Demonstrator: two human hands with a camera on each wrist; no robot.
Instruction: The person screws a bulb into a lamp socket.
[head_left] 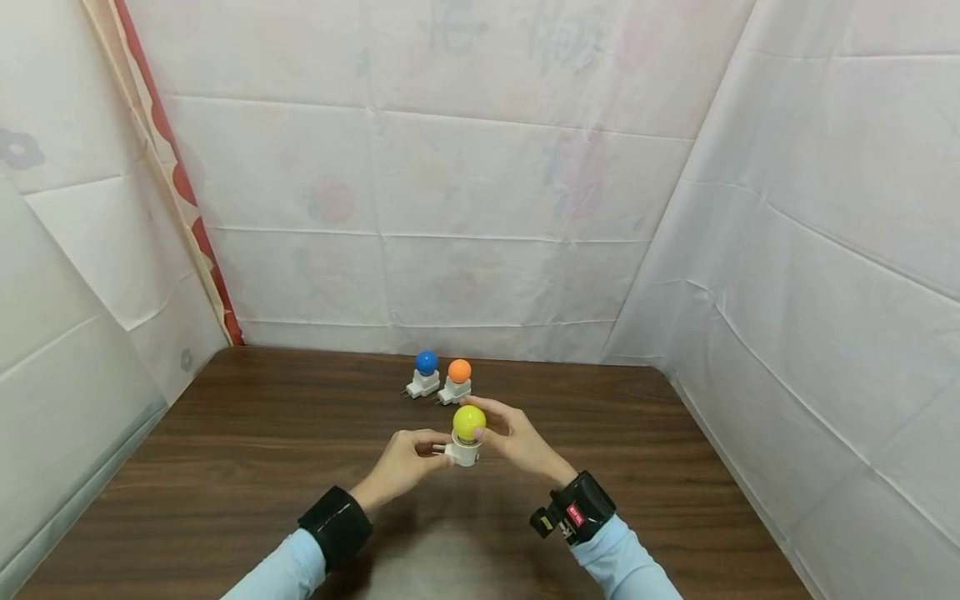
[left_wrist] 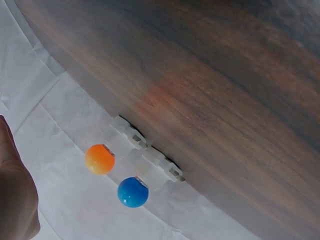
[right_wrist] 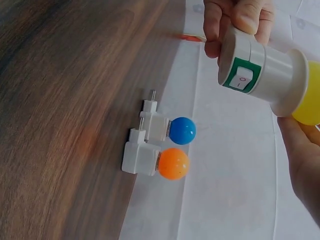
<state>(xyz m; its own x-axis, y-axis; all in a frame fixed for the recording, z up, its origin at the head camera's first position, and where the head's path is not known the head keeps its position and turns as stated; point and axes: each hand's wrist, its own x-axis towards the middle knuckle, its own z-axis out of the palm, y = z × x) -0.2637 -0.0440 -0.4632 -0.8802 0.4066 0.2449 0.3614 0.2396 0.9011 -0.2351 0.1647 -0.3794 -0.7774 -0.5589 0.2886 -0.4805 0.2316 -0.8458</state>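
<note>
Yellow bulb lamp (head_left: 468,433) above the table (head_left: 225,450), between both hands: left hand (head_left: 405,462) gripping its white base, right hand (head_left: 517,439) cupping the bulb.

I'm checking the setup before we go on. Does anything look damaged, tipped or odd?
Nothing stands out. The blue lamp and orange lamp stand upright side by side on the table. The yellow lamp looks whole, held between the left hand and right hand.

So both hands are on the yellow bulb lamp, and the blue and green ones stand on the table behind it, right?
Not quite: the second lamp behind is orange, not green, as the head and right wrist views show. The left hand holds the white base and the right hand the yellow bulb lamp; the blue one stands on the table.
</note>
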